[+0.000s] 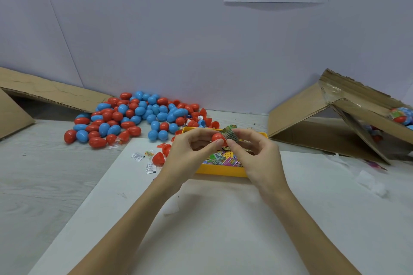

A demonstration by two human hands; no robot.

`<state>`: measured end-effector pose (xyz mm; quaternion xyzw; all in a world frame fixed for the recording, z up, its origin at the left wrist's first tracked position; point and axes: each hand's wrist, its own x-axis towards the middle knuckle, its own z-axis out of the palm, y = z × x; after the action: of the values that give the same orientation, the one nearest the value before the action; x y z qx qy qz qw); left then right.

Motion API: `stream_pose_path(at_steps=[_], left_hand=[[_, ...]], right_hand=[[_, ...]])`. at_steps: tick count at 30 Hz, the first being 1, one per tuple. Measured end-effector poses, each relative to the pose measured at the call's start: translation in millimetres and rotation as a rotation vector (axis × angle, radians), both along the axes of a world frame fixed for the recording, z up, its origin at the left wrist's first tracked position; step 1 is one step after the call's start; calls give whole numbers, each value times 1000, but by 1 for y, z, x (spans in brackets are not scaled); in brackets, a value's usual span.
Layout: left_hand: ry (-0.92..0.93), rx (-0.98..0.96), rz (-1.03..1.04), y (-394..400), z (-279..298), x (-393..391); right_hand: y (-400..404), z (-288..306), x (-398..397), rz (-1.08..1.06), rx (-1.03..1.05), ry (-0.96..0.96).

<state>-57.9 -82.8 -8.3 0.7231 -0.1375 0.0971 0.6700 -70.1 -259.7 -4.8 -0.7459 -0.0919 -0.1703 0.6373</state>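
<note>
My left hand (192,152) pinches a red plastic egg half (217,137) between thumb and fingers, above a yellow tray (220,171). My right hand (254,154) pinches a small green printed packet (229,133) right against the egg half. The tray holds several colourful small packets (223,158). My hands hide part of the tray.
A heap of red and blue plastic eggs (134,116) lies at the back left. Loose red egg halves (159,158) and small sachets (137,156) lie left of the tray. Cardboard boxes lie tipped at left (44,96) and right (335,118). A white sheet (201,230) covers the table.
</note>
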Motion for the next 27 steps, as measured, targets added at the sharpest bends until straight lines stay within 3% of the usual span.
stream_pose_path(at_steps=[9,12,17,22,27], left_hand=[[-80,-8,1,-1,4,-4],[-157,48,29,-1,5,-5],[-314,244,-12,0,3,-5],[-498,330,129,-3,0,-4],[-545,398,99,-3,2,-5]], right_hand=[[0,3,-2,61,36,78],[1,4,-3,110,154,142],[3,8,-4,238,525,303],[4,13,-7,375,720,449],[7,15,-9,407,830,545]])
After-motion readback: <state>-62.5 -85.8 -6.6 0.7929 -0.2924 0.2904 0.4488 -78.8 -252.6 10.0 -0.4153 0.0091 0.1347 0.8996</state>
